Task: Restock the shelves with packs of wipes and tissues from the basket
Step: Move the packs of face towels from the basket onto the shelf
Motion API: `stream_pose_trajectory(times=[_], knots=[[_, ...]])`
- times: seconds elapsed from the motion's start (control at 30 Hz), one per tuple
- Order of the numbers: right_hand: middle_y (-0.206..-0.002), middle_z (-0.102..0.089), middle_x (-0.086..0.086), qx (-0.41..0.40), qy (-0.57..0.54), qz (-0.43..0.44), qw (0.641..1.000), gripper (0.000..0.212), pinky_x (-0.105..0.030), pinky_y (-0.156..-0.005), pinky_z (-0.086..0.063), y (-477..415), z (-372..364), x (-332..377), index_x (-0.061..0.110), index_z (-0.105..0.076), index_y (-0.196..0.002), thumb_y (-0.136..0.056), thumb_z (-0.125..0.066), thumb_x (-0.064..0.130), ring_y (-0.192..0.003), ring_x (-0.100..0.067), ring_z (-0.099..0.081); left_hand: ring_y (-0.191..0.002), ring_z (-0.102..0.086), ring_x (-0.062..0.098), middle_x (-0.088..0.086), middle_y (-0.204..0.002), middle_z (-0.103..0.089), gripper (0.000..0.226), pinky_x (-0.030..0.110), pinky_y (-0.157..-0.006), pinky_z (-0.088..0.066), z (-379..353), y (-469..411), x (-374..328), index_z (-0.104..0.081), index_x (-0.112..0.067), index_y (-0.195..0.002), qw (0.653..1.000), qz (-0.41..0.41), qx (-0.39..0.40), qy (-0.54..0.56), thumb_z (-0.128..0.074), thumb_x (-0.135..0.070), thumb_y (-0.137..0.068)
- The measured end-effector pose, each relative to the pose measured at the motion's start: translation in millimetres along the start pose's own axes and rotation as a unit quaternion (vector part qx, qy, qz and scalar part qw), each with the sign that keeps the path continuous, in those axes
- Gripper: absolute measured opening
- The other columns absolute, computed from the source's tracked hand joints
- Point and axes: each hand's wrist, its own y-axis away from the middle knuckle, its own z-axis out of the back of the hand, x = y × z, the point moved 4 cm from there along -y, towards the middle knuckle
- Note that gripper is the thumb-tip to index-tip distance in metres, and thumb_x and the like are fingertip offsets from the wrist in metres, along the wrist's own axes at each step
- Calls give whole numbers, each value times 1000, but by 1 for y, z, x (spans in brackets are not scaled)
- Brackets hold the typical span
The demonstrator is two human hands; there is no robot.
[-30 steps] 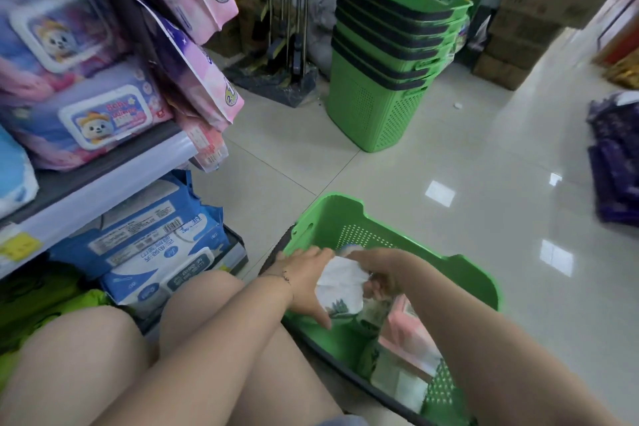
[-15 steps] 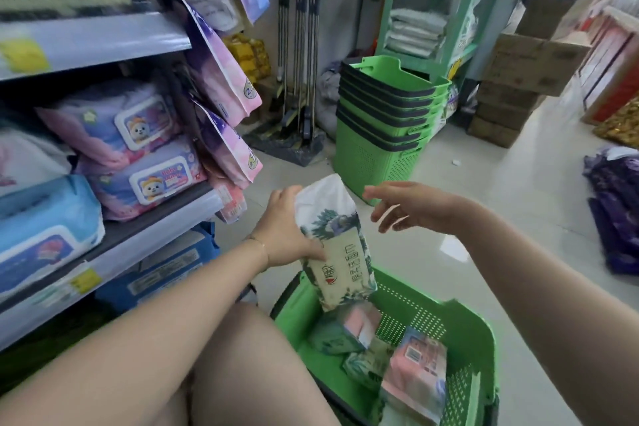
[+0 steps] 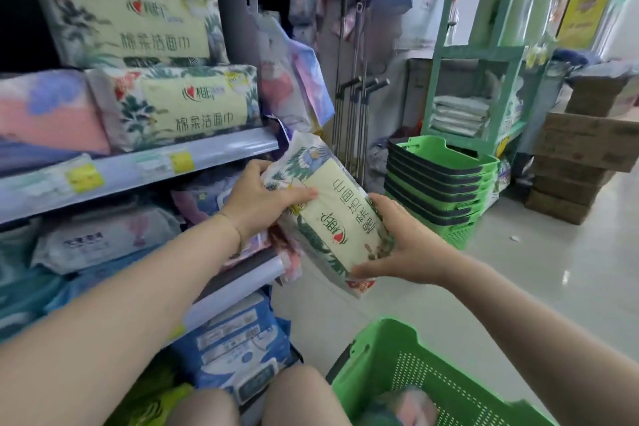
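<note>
- The tissue pack [image 3: 340, 218] is gripped from both sides. The left hand [image 3: 257, 201] is wrapped round its upper left edge with the thumb laid flat across the cream front panel. The right hand [image 3: 404, 245] is clamped on the lower right end, fingers up the side and thumb along the bottom edge.
- The pack is held up in the air, tilted, print upside down, just off the right end of the upper shelf [image 3: 138, 166] and a bit below its front edge.
- A thin bracelet [image 3: 238, 235] is worn on the left wrist.
- At the right end of that shelf, two packs of the same leafy design are stacked. The lower matching pack [image 3: 186, 107] is sat right at the front edge, and the upper matching pack [image 3: 128, 24] is laid on top of it.
- Pink and purple packs [image 3: 48, 111] are parked further left on the same shelf, and yellow price tags [image 3: 181, 162] are stuck along the front edge.
- Blue packs [image 3: 238, 339] are crammed in down at the lowest level, by the knees.
- The green basket [image 3: 415, 373] is sat on the floor below the hands. Something pink and teal can be made out inside, but it's too blurry to call.
- Further back on the floor, a stack of green baskets [image 3: 439, 183] is seen, with mop handles [image 3: 356, 107] to its left, a green rack [image 3: 484, 55] behind it and cardboard boxes [image 3: 581, 156] piled to its right.
</note>
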Motion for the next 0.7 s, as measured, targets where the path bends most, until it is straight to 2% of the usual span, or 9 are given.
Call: stream_pose_trajectory(times=[0.1, 0.2, 0.27, 0.33, 0.43, 0.5, 0.57, 0.63, 0.7], knots=[[-147, -25, 12, -34, -25, 31, 999, 135, -27, -105, -35, -10, -9, 36, 31, 3, -150, -50, -86, 53, -128, -8, -35, -98, -59, 15, -3, -108, -56, 68, 35, -87, -51, 21, -2, -29, -46, -22, -110, 997, -33, -38, -52, -88, -39, -59], [-141, -25, 12, -75, -110, 43, 990, 142, -23, -97, -34, -19, -19, 67, 35, 13, -148, -49, -87, 50, -121, -5, -34, -103, -54, 16, 4, -121, -45, 68, 33, -92, -49, 38, -4, -53, -48, -22, -110, 987, -72, -104, -95, -87, -41, -59], [-129, -34, 11, -111, -150, 43, 982, 133, -26, -90, -40, -26, -20, 83, 46, 8, -145, -51, -85, 46, -110, -7, -42, -102, -49, 14, 4, -126, -42, 65, 26, -90, -43, 48, -5, -63, -47, -21, -114, 987, -76, -112, -84, -84, -40, -64], [-120, -48, 13, -140, -227, 30, 963, 112, -34, -86, -51, -37, -15, 94, 59, -7, -134, -53, -81, 39, -102, -11, -56, -108, -39, 11, -2, -130, -30, 72, 22, -91, -33, 58, -2, -72, -40, -24, -128, 991, -75, -94, -59, -80, -41, -71], [-113, -56, 14, -145, -392, 9, 909, 90, -45, -85, -54, -57, -5, 108, 68, -16, -108, -55, -79, 33, -99, -17, -63, -116, -25, 8, -4, -134, -20, 85, 23, -95, -26, 79, 5, -83, -27, -29, -138, 990, -103, -74, -63, -77, -46, -71], [-121, -54, 6, -142, -483, -5, 864, 88, -45, -84, -54, -69, 3, 122, 60, -21, -119, -58, -78, 34, -102, -21, -62, -120, -28, 8, -4, -140, -24, 90, 26, -100, -28, 95, 10, -86, -30, -32, -136, 991, -105, -50, -71, -78, -56, -63], [-124, -53, 0, -135, -534, -18, 834, 87, -39, -77, -53, -80, 11, 142, 45, -18, -138, -72, -73, 30, -101, -22, -61, -121, -42, 10, -8, -135, -38, 91, 32, -104, -37, 112, 13, -86, -42, -33, -127, 991, -118, -38, -54, -80, -64, -50], [-121, -55, -3, -121, -564, -39, 816, 85, -39, -76, -52, -91, 14, 164, 39, -17, -140, -75, -71, 32, -99, -26, -61, -110, -55, 7, -9, -120, -55, 76, 28, -93, -46, 133, 15, -88, -55, -30, -112, 983, -163, -80, -7, -74, -62, -46], [-118, -54, -4, -103, -594, -68, 795, 90, -48, -80, -53, -102, 11, 185, 39, -21, -137, -65, -75, 40, -97, -31, -61, -99, -60, 11, -6, -108, -61, 64, 25, -79, -48, 153, 18, -88, -59, -28, -101, 971, -195, -128, 49, -72, -60, -47]])
